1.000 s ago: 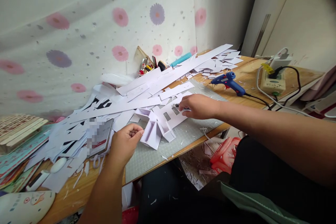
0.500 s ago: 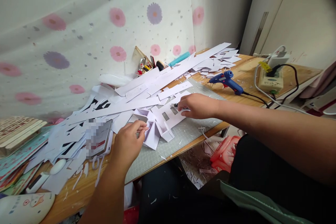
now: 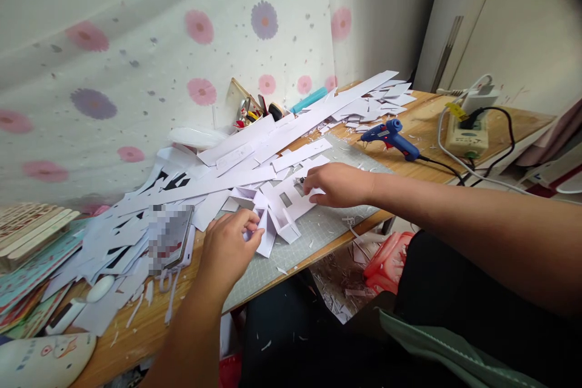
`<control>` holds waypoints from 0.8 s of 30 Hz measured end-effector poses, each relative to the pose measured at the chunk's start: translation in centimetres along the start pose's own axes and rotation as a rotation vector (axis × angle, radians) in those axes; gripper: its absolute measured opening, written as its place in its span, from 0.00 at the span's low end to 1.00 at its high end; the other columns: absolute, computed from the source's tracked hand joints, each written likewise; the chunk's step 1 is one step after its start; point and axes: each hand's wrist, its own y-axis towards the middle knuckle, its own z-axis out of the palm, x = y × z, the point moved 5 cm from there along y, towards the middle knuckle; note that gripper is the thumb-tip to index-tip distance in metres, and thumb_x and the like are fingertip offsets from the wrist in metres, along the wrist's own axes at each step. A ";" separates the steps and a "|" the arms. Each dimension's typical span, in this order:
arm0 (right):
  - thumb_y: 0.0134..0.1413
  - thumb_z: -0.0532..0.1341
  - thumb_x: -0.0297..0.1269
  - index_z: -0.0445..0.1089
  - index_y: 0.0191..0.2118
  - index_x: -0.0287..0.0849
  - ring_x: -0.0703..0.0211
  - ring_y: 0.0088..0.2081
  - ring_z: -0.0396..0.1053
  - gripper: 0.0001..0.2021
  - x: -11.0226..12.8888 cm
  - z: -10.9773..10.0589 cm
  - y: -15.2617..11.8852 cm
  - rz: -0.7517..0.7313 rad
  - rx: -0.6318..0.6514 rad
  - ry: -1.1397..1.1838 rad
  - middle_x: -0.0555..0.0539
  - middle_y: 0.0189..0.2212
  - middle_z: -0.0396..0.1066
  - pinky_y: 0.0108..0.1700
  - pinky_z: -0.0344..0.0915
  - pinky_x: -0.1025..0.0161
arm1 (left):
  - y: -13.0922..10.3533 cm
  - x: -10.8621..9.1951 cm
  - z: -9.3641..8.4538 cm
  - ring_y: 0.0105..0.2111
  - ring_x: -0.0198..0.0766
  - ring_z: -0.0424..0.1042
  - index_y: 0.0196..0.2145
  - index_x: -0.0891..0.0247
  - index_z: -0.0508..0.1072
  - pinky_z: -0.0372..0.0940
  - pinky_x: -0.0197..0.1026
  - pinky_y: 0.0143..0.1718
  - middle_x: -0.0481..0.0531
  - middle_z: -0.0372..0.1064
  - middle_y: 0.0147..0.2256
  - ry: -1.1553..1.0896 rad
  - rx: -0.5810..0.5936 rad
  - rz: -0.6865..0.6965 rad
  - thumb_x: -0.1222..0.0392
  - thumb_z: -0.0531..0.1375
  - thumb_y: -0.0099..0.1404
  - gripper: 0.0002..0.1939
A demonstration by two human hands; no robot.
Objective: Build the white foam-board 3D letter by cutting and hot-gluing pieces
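Compared with one second ago, the left hand [image 3: 231, 245] is further in, from just beside the group of folded, trough-shaped white card pieces [image 3: 267, 244] to partly over its left part. So both hands are now close on the card work. Left fingers are bent, with the thumb near them; I cannot tell if they pinch the card. The right hand [image 3: 340, 185] stays almost in its place, over the flat white card panel with rectangular holes [image 3: 302, 208], its fingers curled at a small dark object [image 3: 299, 180]; whether they grip it is not clear. Folded pieces and panel lie on the grey gridded cutting mat [image 3: 254, 276]
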 end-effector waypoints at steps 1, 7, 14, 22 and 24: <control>0.56 0.58 0.36 0.74 0.44 0.42 0.56 0.39 0.70 0.12 0.0 0.0 0.0 -0.002 -0.001 0.001 0.44 0.42 0.74 0.40 0.60 0.62 | 0.0 -0.1 0.1 0.31 0.41 0.71 0.29 0.57 0.71 0.63 0.43 0.35 0.47 0.72 0.26 -0.005 -0.005 0.002 0.62 0.60 0.56 0.02; 0.56 0.59 0.36 0.74 0.44 0.42 0.55 0.39 0.70 0.12 0.0 0.1 0.0 0.001 0.005 0.005 0.44 0.43 0.73 0.40 0.60 0.61 | 0.0 0.3 -0.3 0.30 0.40 0.71 0.27 0.57 0.73 0.62 0.42 0.32 0.46 0.71 0.25 -0.023 -0.051 -0.050 0.61 0.57 0.57 0.05; 0.56 0.59 0.35 0.74 0.44 0.42 0.55 0.39 0.70 0.11 -0.1 0.1 -0.1 0.002 0.003 0.013 0.43 0.43 0.73 0.40 0.60 0.61 | -0.2 1.8 -2.6 0.31 0.38 0.71 0.31 0.58 0.74 0.63 0.41 0.35 0.45 0.72 0.28 -0.195 -0.273 -0.241 0.58 0.60 0.57 0.05; 0.59 0.59 0.32 0.74 0.45 0.37 0.58 0.41 0.69 0.11 3.2 -0.8 1.2 -0.188 -0.207 0.293 0.42 0.42 0.72 0.45 0.62 0.62 | -0.7 0.7 -5.5 0.29 0.34 0.69 0.31 0.59 0.75 0.65 0.36 0.31 0.46 0.72 0.28 -0.657 -0.594 -0.246 0.59 0.67 0.53 0.06; 0.59 0.60 0.35 0.73 0.48 0.36 0.57 0.41 0.68 0.14 5.1 -0.6 1.6 -0.274 -0.221 0.361 0.40 0.41 0.72 0.46 0.62 0.61 | -0.9 -0.2 -5.7 0.27 0.33 0.69 0.30 0.60 0.75 0.66 0.35 0.31 0.46 0.71 0.27 -0.782 -0.619 -0.228 0.61 0.67 0.52 0.06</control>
